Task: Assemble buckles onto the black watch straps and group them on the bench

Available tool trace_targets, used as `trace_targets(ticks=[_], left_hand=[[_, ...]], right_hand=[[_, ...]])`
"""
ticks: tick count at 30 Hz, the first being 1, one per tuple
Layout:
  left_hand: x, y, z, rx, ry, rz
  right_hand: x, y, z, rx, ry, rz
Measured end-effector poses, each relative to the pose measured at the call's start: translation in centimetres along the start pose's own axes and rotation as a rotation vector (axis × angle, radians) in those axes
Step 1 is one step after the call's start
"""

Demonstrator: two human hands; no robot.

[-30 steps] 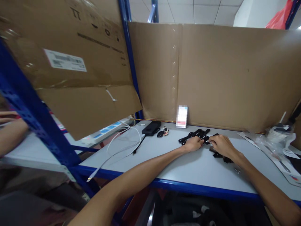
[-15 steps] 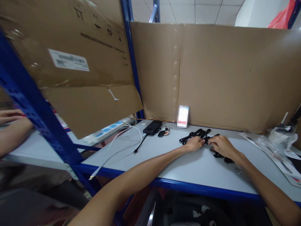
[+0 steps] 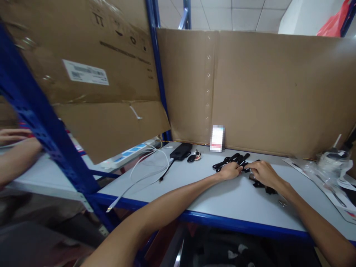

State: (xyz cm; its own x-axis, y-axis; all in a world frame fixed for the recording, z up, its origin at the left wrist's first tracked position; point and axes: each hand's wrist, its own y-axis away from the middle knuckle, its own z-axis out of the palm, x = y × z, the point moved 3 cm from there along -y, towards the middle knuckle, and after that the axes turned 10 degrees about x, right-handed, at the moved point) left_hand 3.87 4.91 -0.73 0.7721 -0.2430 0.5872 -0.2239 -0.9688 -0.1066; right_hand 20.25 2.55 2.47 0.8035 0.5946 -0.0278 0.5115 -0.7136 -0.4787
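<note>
Several glossy black, elongated pieces with rounded ends (image 3: 220, 164) lie in a loose pile on the grey-white table (image 3: 222, 200). My left hand (image 3: 231, 171) is closed at the near side of this pile, its fingers gripping a small black piece (image 3: 245, 167). From the right, my right hand (image 3: 260, 171) meets it with bent, pinched fingers at the same piece. What its fingertips hold is too small to tell. Partly under my right hand lie flat, dark, angular parts (image 3: 258, 184). Tiny shiny metal bits (image 3: 282, 203) rest beside my right wrist.
Behind the pile a phone (image 3: 217, 138) leans against a cardboard panel (image 3: 256, 92). Leftward are a keyring (image 3: 194, 157), a black power bank (image 3: 180, 151) and a white cable (image 3: 133, 178). Clear plastic packaging (image 3: 330, 167) lies right. Another person's arm (image 3: 20, 155) shows beyond the blue post (image 3: 50, 111).
Both hands stay at the same spot over the black piece, with only a slight shift of the right fingers. The view has moved a little.
</note>
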Motion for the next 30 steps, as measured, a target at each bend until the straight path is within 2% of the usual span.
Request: trace_targets(ticks=[3, 10, 21, 30], left_hand=[[0.00, 0.04, -0.02, 0.007, 0.004, 0.009], [-0.01, 0.04, 0.00, 0.002, -0.009, 0.007], [0.23, 0.22, -0.12, -0.005, -0.042, 0.014], [0.02, 0.05, 0.03, 0.009, -0.020, 0.014]], right_hand=[[0.03, 0.00, 0.08, -0.023, 0.000, -0.008], [0.49, 0.05, -0.21, 0.001, 0.111, 0.075], [0.07, -0.01, -0.25, 0.015, -0.104, -0.021], [0.13, 0.06, -0.53, -0.011, 0.048, 0.046]])
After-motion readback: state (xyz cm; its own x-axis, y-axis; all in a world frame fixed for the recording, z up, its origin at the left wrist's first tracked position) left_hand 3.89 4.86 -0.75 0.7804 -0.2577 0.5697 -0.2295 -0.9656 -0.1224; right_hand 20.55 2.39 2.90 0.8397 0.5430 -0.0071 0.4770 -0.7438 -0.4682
